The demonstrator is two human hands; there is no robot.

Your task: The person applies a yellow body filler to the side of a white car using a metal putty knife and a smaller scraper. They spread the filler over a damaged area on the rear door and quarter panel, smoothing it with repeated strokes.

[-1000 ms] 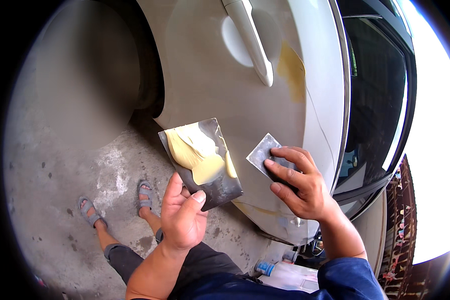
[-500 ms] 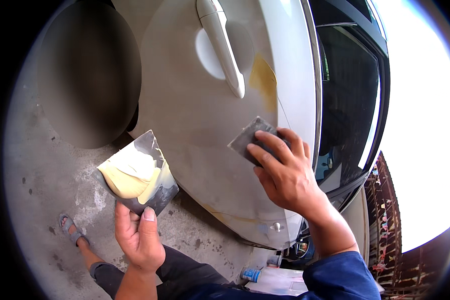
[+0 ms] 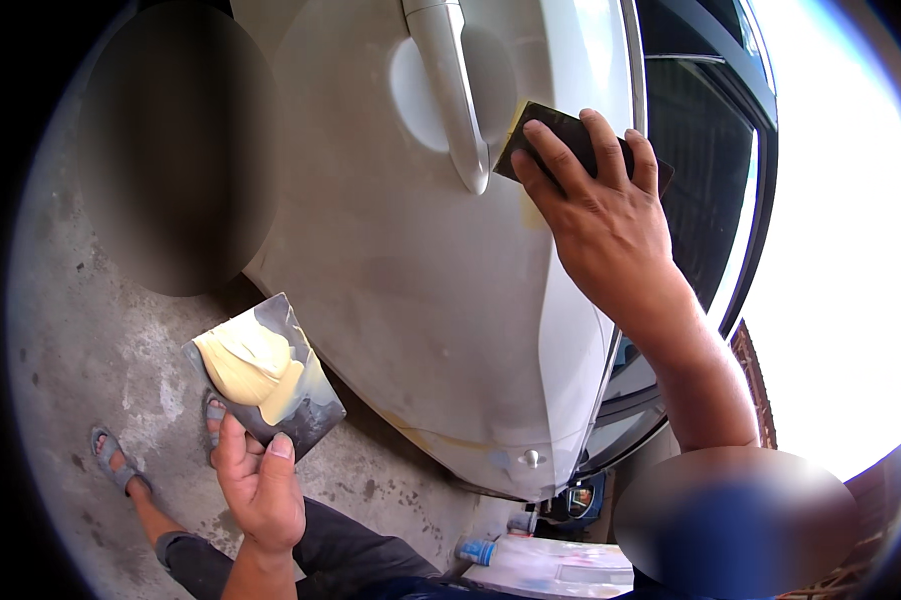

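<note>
My left hand (image 3: pixel 261 490) pinches the lower edge of a dark square plate (image 3: pixel 316 420) between thumb and fingers. A thick heap of cream-yellow putty (image 3: pixel 243 362) lies on it. Up at the car door, my right hand (image 3: pixel 611 225) spreads its fingers over a dark flat spreader (image 3: pixel 561 120), pressing it to the panel beside the door handle (image 3: pixel 449 95). Yellow putty shows along the spreader's left edge. Just below it, a yellow putty patch (image 3: pixel 535 210) is partly covered by my hand.
The pale car door (image 3: pixel 401 290) fills the middle, with a dark side window (image 3: pixel 711 130) to its right. Sandaled feet (image 3: pixel 116 460) stand on the stained concrete floor (image 3: pixel 151 340). A blue can (image 3: pixel 476 551) sits near the bottom. Blurred ovals hide the upper left and lower right.
My right hand has moved up the door with the spreader, from the bare panel onto the yellow patch by the handle. The left hand and putty plate have dropped slightly left and down.
</note>
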